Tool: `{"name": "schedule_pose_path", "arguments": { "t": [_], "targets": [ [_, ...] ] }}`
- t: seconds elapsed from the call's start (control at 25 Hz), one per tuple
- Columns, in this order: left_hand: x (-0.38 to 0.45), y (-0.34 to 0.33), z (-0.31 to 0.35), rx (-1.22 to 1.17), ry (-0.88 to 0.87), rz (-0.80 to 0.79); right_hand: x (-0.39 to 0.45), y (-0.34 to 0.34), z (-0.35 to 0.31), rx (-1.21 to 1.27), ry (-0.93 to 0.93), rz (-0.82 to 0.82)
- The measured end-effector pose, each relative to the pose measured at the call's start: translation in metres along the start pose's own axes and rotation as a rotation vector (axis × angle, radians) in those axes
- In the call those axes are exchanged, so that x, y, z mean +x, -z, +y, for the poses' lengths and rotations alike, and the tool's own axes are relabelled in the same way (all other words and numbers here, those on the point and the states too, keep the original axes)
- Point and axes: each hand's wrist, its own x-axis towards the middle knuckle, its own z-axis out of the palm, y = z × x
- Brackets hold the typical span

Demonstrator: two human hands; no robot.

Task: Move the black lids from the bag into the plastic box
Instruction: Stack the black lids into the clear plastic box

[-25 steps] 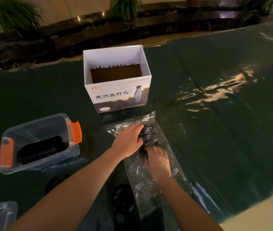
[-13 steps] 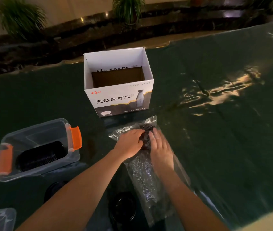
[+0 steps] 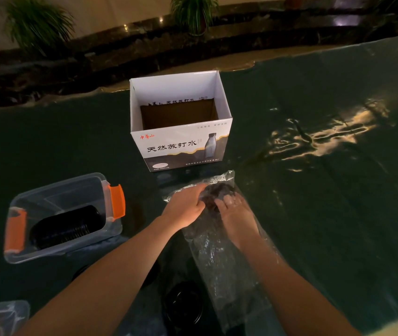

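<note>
Bag (image 3: 219, 258): clear, crinkled plastic, lay lengthwise on the dark green table (image 3: 326, 214), near end toward the person, far end just short of a white carton (image 3: 181, 141).
Lids (image 3: 219, 192): black, glossy, bunched at the bag's far end, seen dimly through the film.
Left hand (image 3: 186, 207): on the bag's left side, fingers curled, pinching film beside the lids.
Right hand (image 3: 238, 217): appeared to be inside the bag, fingers bent at the lids; whether they held one, cannot tell.
Box (image 3: 54, 192): clear plastic, orange latches, far left; a stack (image 3: 67, 226) of black lids lay inside on its side.
</note>
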Motion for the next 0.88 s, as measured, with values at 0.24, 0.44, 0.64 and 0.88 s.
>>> {"name": "schedule_pose_path", "arguments": {
  "t": [0.24,0.44,0.64,0.88],
  "targets": [
    [-0.013,-0.009,-0.004,0.169,-0.006,-0.045,-0.044,-0.019,-0.008,0.14,-0.022,0.123],
    [-0.026,-0.021,-0.005,0.315,-0.018,-0.09,-0.098,-0.042,-0.015,0.236,0.056,0.182],
    [-0.043,-0.029,0.0,0.377,-0.036,-0.07,-0.158,-0.055,-0.019,0.314,0.152,0.126],
    [-0.084,-0.028,0.006,0.323,-0.037,-0.024,-0.239,-0.035,-0.019,0.504,0.221,0.143]
  ]
}}
